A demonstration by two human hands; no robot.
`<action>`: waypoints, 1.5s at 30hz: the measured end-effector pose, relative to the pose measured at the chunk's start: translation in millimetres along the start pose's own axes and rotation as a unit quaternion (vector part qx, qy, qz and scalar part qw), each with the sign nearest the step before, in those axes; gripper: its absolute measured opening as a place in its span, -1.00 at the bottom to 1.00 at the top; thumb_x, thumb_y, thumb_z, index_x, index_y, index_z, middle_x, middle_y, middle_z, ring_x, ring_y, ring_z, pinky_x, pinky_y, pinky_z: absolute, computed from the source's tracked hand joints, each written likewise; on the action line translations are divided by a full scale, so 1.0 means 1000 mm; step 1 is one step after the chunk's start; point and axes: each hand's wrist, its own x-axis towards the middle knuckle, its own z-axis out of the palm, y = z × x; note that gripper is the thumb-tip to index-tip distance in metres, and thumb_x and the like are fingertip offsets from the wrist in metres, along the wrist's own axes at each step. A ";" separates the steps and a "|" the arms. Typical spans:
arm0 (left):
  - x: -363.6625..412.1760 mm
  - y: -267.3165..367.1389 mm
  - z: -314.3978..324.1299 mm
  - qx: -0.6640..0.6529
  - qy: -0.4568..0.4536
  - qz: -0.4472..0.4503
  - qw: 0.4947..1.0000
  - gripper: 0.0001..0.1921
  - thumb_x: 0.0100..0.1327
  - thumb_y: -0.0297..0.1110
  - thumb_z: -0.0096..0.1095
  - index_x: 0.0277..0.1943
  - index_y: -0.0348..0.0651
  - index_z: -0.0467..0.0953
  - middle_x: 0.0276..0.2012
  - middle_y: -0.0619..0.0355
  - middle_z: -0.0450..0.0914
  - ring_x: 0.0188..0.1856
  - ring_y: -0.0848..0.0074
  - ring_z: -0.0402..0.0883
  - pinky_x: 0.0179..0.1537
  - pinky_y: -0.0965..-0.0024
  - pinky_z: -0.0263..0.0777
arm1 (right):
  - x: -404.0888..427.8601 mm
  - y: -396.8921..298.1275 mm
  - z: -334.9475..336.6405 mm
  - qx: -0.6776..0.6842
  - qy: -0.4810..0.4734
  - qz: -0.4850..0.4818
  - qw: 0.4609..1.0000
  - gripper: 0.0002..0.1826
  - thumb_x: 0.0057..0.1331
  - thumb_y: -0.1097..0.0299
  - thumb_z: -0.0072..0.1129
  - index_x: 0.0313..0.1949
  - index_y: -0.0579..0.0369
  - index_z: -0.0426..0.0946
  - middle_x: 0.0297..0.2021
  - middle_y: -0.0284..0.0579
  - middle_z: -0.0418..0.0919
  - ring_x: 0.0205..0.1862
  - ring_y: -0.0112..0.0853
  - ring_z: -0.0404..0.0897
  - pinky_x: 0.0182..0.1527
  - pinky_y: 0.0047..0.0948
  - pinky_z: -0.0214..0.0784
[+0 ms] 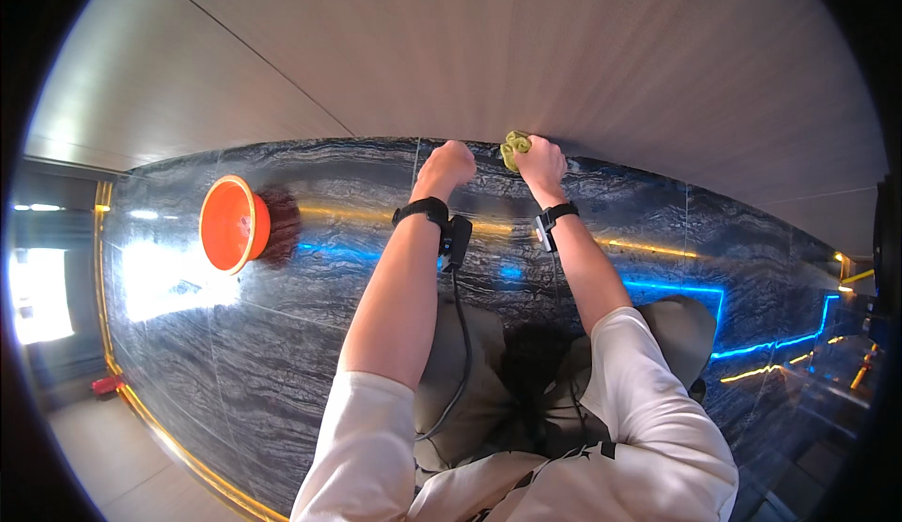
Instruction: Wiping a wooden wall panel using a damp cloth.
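Note:
My right hand grips a crumpled yellow-green cloth at the foot of a grey-brown wall panel. The cloth sits by the line where the panel meets the dark veined tile floor. To its left, my left hand is curled into a fist above the floor, close to the same line. Nothing shows in that fist, though its underside is hidden. Both wrists wear black straps with small devices, and a cable runs from the left one.
An orange plastic basin stands on the floor at the left, its inside partly visible. My bent knees are below my arms. A lit yellow edge strip borders the floor at lower left, near a small red object. Blue and yellow light reflects off the tiles.

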 end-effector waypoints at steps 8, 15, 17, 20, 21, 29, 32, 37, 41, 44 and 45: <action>0.009 0.061 0.034 -0.008 0.030 -0.014 0.999 -0.63 0.27 -0.24 0.20 0.11 -0.11 0.62 0.13 -0.14 0.61 0.20 0.07 0.59 0.20 0.10 0.46 | 0.015 0.116 -0.061 -0.078 0.057 0.072 0.993 -0.67 0.16 0.11 0.31 -0.07 -0.26 0.71 -0.25 0.00 0.73 -0.15 -0.03 0.71 -0.07 -0.05 0.56; 0.020 0.033 0.033 0.010 0.043 -0.046 0.998 -0.63 0.28 -0.23 0.19 0.11 -0.10 0.62 0.13 -0.13 0.62 0.19 0.09 0.60 0.18 0.11 0.48 | 0.007 0.045 0.003 -0.059 -0.021 -0.004 0.998 -0.73 0.17 0.10 0.30 -0.26 -0.04 0.73 -0.36 0.11 0.71 -0.26 0.03 0.71 -0.14 -0.01 0.57; 0.017 0.033 0.030 0.010 0.053 -0.023 0.998 -0.65 0.27 -0.24 0.18 0.10 -0.06 0.64 0.11 -0.11 0.63 0.19 0.11 0.60 0.18 0.12 0.48 | 0.011 0.026 0.027 -0.025 -0.060 0.022 0.998 -0.72 0.15 0.13 0.28 -0.23 -0.03 0.72 -0.34 0.13 0.70 -0.20 0.08 0.69 -0.08 0.01 0.53; 0.017 0.032 0.022 -0.007 0.051 -0.065 0.997 -0.67 0.25 -0.26 0.18 0.07 -0.02 0.65 0.08 -0.08 0.66 0.17 0.12 0.62 0.17 0.13 0.48 | 0.011 0.020 0.038 -0.020 -0.062 0.023 0.998 -0.71 0.14 0.11 0.28 -0.19 -0.09 0.73 -0.31 0.13 0.69 -0.19 0.08 0.68 -0.08 -0.01 0.53; 0.018 0.025 0.017 -0.011 0.056 -0.080 0.995 -0.67 0.25 -0.27 0.18 0.06 -0.02 0.66 0.07 -0.08 0.66 0.17 0.11 0.62 0.16 0.13 0.49 | 0.009 0.018 0.034 -0.019 -0.067 0.023 0.997 -0.71 0.14 0.11 0.28 -0.19 -0.09 0.73 -0.31 0.13 0.69 -0.19 0.08 0.68 -0.08 -0.01 0.53; 0.036 0.006 0.022 -0.044 0.042 -0.028 0.998 -0.67 0.23 -0.26 0.21 0.05 -0.04 0.66 0.09 -0.10 0.65 0.17 0.10 0.62 0.16 0.12 0.49 | 0.005 0.022 0.037 -0.056 -0.045 0.026 0.997 -0.69 0.14 0.09 0.31 -0.13 -0.19 0.74 -0.35 0.06 0.70 -0.24 0.03 0.70 -0.13 -0.02 0.57; 0.037 0.003 0.013 -0.063 0.034 -0.039 0.997 -0.66 0.22 -0.27 0.21 0.05 -0.05 0.66 0.08 -0.11 0.65 0.16 0.09 0.62 0.15 0.11 0.49 | 0.008 -0.008 0.058 -0.058 -0.059 0.019 0.996 -0.70 0.17 0.05 0.27 -0.17 -0.15 0.73 -0.34 0.11 0.69 -0.20 0.07 0.68 -0.09 0.01 0.54; 0.027 -0.008 0.005 -0.055 0.058 -0.090 0.993 -0.68 0.22 -0.28 0.21 0.03 -0.04 0.67 0.05 -0.11 0.66 0.15 0.08 0.62 0.13 0.11 0.51 | 0.002 -0.003 0.038 -0.049 -0.037 0.049 0.997 -0.71 0.14 0.05 0.30 -0.17 -0.21 0.75 -0.30 0.07 0.71 -0.19 0.02 0.70 -0.07 -0.05 0.54; 0.031 -0.011 0.008 -0.088 0.059 -0.048 0.993 -0.68 0.22 -0.26 0.22 0.03 -0.01 0.67 0.06 -0.08 0.66 0.15 0.09 0.63 0.14 0.13 0.51 | 0.001 0.015 0.034 -0.022 0.018 0.047 0.998 -0.72 0.18 0.03 0.27 -0.21 -0.17 0.75 -0.34 0.08 0.70 -0.21 0.01 0.71 -0.10 -0.03 0.55; 0.033 -0.012 0.004 -0.068 0.045 -0.052 0.995 -0.69 0.22 -0.25 0.23 0.03 0.00 0.67 0.06 -0.07 0.67 0.14 0.10 0.63 0.13 0.13 0.51 | -0.001 -0.017 0.046 -0.070 -0.019 0.044 0.996 -0.72 0.19 0.08 0.25 -0.26 -0.05 0.74 -0.38 0.14 0.69 -0.21 0.05 0.70 -0.11 -0.02 0.55; 0.030 -0.007 0.001 -0.058 0.037 -0.055 0.996 -0.69 0.22 -0.25 0.23 0.03 0.01 0.67 0.06 -0.07 0.67 0.14 0.11 0.63 0.13 0.13 0.51 | 0.001 -0.021 0.054 -0.082 -0.028 0.020 0.996 -0.73 0.16 0.10 0.27 -0.26 -0.05 0.74 -0.36 0.15 0.69 -0.21 0.07 0.70 -0.11 -0.01 0.55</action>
